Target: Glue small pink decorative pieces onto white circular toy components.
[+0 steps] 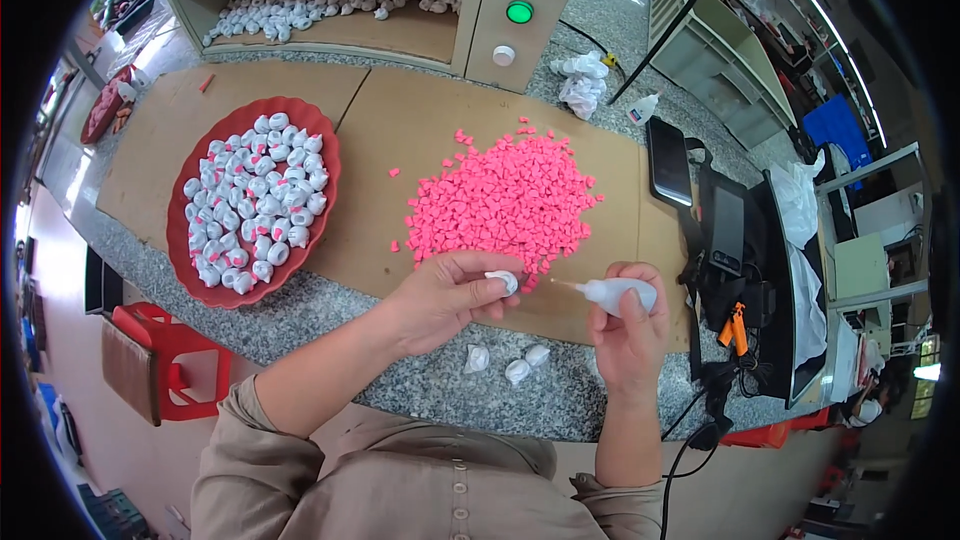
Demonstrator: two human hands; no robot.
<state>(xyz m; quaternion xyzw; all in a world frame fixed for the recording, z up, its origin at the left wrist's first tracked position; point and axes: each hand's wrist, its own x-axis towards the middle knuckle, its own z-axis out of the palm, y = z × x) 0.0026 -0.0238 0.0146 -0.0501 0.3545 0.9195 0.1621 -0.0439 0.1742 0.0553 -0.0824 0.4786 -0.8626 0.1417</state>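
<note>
Squeeze bottle in right hand, with fingers curled around the body and thumb laid along the near side. Near horizontal, with nozzle aimed left at left hand. Cannot tell how hard the squeeze. Small white piece in left hand, pinched between thumb and fingers, fingertips nearly together. Visible gap between nozzle tip and white piece; not touching. Both hands low over front edge of pink pile, made up of many small pink bits heaped on cardboard, plus a few strays to the left.

To the left, on the same cardboard: red scalloped bowl, loaded with white pieces, some with pink bits showing. Three loose white pieces on bare bench, just in front of the cardboard, nearer the body than left hand.

At the back: cabinet with red, green and white round buttons on the front, plus brownish and white pieces heaped inside. Right of the pile: black phone, small white bottle and crumpled white plastic.
</note>
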